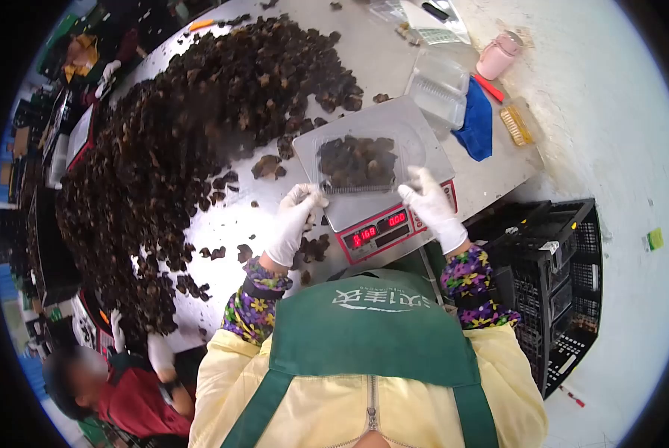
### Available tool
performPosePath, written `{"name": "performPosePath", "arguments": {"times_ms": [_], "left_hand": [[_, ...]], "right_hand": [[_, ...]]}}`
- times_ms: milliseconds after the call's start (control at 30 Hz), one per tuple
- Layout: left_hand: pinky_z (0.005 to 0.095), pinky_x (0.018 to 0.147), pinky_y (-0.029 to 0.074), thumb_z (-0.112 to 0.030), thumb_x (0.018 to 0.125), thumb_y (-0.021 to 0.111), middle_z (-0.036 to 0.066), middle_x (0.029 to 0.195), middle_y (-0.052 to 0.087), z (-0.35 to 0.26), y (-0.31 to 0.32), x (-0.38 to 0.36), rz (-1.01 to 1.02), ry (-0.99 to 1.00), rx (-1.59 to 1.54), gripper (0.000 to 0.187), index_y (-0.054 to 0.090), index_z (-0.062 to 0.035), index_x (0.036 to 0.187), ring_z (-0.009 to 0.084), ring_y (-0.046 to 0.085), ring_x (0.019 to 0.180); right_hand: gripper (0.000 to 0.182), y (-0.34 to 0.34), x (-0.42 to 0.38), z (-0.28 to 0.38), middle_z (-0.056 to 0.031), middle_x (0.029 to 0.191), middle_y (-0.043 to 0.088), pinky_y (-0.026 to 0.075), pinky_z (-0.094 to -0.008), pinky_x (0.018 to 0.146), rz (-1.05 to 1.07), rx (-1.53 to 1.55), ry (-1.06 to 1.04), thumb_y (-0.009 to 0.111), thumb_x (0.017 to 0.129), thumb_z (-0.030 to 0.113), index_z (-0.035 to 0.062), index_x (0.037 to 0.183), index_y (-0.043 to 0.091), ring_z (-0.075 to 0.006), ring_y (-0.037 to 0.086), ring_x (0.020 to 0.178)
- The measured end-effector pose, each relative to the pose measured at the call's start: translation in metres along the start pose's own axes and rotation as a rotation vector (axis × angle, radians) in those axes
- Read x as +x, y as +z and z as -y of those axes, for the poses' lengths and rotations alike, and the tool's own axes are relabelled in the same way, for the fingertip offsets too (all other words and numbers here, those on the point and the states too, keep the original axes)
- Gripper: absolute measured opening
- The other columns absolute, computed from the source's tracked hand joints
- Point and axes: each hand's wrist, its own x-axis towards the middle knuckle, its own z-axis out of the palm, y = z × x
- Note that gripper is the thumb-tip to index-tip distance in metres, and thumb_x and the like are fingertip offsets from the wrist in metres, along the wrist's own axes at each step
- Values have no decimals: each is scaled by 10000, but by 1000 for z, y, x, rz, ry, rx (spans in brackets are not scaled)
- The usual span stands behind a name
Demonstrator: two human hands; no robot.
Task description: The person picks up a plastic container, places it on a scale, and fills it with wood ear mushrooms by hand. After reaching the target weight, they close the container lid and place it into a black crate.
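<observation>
A clear plastic box [357, 163] with dark brown, fungus-like pieces [359, 162] in it stands on the steel plate of a red-framed scale [424, 142]. The scale's red digits read about 0.168 and 0.00. My left hand [296, 220], in a white glove, is by the box's lower left corner. Its fingertips are pressed together, and whatever they hold, if anything, is too small to make out. My right hand [433, 207], also gloved, hovers at the box's right side over the scale's edge. Its thumb and fingers are apart, with nothing visible between them.
A large heap of dark pieces [193, 104] covers the table's left. Empty clear boxes [437, 88], a blue cloth [475, 123], a yellow brush [516, 125] and a pink bottle [499, 56] lie farther right. Black crates [551, 276] stand at lower right. Co-workers are at left.
</observation>
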Motion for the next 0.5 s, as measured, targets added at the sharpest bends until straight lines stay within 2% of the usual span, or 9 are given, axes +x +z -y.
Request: {"name": "performPosePath", "arguments": {"times_ms": [33,100,167,233,333,367,433,500], "left_hand": [[182,445,332,-140,946,620,38,866,672,1,0,1,17,4,-12,115,578,-73,1030,30,435,531],[186,447,336,-67,917,606,60,877,674,2,-1,4,24,24,-47,90,567,-69,999,41,445,541],[192,448,342,-62,905,622,55,849,662,3,-3,8,48,33,-6,99,568,-66,988,36,451,547],[204,450,355,-62,894,640,43,819,647,2,-3,8,54,94,91,100,573,-65,968,40,459,551],[204,518,374,-69,897,636,-31,740,558,5,-3,6,23,189,236,51,586,-79,900,42,471,573],[203,508,351,-63,902,625,-44,724,535,-3,6,-6,32,153,203,51,580,-83,890,34,441,554],[206,474,278,-41,918,596,-66,670,452,-4,10,-12,111,62,138,66,560,-91,897,19,363,525],[218,458,254,-40,963,562,-47,651,432,-4,18,-20,217,58,-59,85,519,-107,935,37,341,505]], "right_hand": [[360,5,1,-5,-124,995,663,534,-295,714,70,159,133,638,957,181,-12,1237,522,-176,654,807],[238,13,-3,-5,-98,937,668,545,-265,654,33,339,213,598,976,140,-20,1145,547,-144,653,732],[131,14,-3,-10,-89,941,674,571,-282,683,33,457,254,583,984,145,43,1065,567,-152,675,779],[117,16,-3,-20,-102,902,667,566,-295,648,29,549,178,599,962,107,21,1032,563,-165,666,749],[68,23,-7,-18,-86,826,646,543,-297,613,-8,497,53,591,946,72,31,976,546,-157,645,710],[67,22,-10,-19,-79,803,637,534,-294,604,-6,504,8,591,942,68,31,963,540,-150,636,697],[96,29,-13,-23,-66,751,614,513,-271,573,-158,455,-139,600,935,88,18,935,534,-146,610,647],[238,29,-17,-18,-94,912,648,545,-345,692,-201,673,-62,658,927,180,36,1069,532,-183,648,829]]}}
